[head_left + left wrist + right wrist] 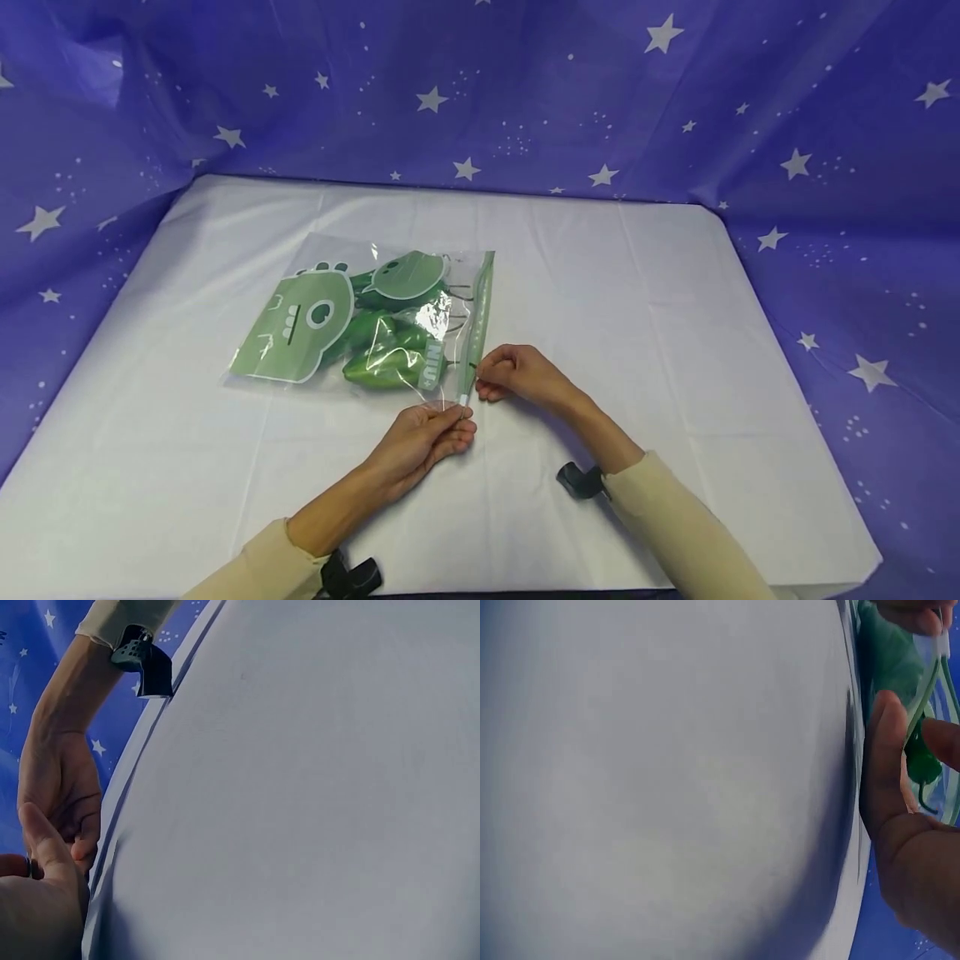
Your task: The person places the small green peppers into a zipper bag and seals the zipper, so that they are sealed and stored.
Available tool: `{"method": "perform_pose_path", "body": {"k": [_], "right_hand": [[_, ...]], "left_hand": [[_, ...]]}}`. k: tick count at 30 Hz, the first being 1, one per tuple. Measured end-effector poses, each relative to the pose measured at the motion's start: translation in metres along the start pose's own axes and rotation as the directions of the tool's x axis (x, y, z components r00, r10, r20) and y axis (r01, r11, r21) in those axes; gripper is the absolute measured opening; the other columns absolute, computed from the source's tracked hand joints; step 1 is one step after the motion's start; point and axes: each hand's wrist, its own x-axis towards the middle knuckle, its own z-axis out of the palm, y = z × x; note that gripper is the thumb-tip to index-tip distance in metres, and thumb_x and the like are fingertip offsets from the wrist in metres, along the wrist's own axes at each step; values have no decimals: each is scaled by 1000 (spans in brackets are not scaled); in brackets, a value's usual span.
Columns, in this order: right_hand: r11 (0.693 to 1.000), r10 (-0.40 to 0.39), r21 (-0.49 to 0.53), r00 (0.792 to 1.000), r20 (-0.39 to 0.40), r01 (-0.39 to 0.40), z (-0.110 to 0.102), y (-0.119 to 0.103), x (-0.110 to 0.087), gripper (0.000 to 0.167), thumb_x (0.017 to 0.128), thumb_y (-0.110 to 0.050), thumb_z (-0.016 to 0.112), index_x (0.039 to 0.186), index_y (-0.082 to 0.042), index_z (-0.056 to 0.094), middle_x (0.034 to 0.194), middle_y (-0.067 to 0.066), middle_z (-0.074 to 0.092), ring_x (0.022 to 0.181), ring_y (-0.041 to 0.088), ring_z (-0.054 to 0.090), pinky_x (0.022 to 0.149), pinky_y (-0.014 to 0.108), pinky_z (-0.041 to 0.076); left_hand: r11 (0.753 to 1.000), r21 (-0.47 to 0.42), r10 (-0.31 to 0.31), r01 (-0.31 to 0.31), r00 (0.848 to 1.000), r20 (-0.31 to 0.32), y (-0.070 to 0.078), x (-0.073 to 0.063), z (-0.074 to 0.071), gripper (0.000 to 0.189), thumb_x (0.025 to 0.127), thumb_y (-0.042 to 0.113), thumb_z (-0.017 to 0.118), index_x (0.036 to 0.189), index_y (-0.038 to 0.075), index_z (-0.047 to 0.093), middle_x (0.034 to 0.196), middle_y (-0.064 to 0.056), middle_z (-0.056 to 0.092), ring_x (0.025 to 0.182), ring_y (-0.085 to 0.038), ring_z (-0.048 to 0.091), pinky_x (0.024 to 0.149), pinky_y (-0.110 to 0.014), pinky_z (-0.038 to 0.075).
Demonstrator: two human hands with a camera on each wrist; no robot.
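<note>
A clear zip bag (pixel 337 392) printed with green cartoon shapes lies flat, its zip edge towards the right. Through the plastic show several green peppers (pixel 382 371) with thin dark stems. My left hand (pixel 420 442) pinches the bag's near right corner, beside a white slider (pixel 463 401), with the thumb on top. At the zip edge, my right hand (pixel 517 372) holds the bag with curled fingers. Seen from the right wrist, the green zip strips part below the slider, and a pepper (pixel 922 760) with a curved stem shows between right thumb and finger.
The white cloth-covered table (pixel 600 292) reaches out to both sides of the bag. Behind it hangs a purple curtain (pixel 525 83) with white stars. Dark wrist mounts (pixel 581 481) sit by the beige sleeves (pixel 682 525).
</note>
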Motion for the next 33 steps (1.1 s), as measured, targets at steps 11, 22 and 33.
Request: {"method": "perform_pose_path", "body": {"k": [11,22,33], "right_hand": [[999,12,45,986,167,-20,5,4,-9,26,97,-21,54,97,4,63,86,8,65,74,16,62,70,27,52],[990,-28,-137,998,59,36,14,3,-11,14,90,-13,63,87,0,64,73,5,61,63,14,53,59,24,44],[998,-55,-18,997,-49,54,6,2,-6,14,94,-9,57,91,4,59,75,9,58,64,16,56,63,25,49]], "left_hand": [[993,87,82,-78,995,-51,-4,10,8,33,97,11,54,109,-20,52,81,-7,66,71,-10,65,68,-22,53],[988,106,120,-108,986,-114,-8,10,9,26,93,3,58,106,-18,55,79,-13,69,68,-12,67,65,-23,54],[992,85,101,-93,991,-87,-15,6,10,27,93,4,57,108,-19,54,80,-13,69,72,-13,68,68,-24,54]]}}
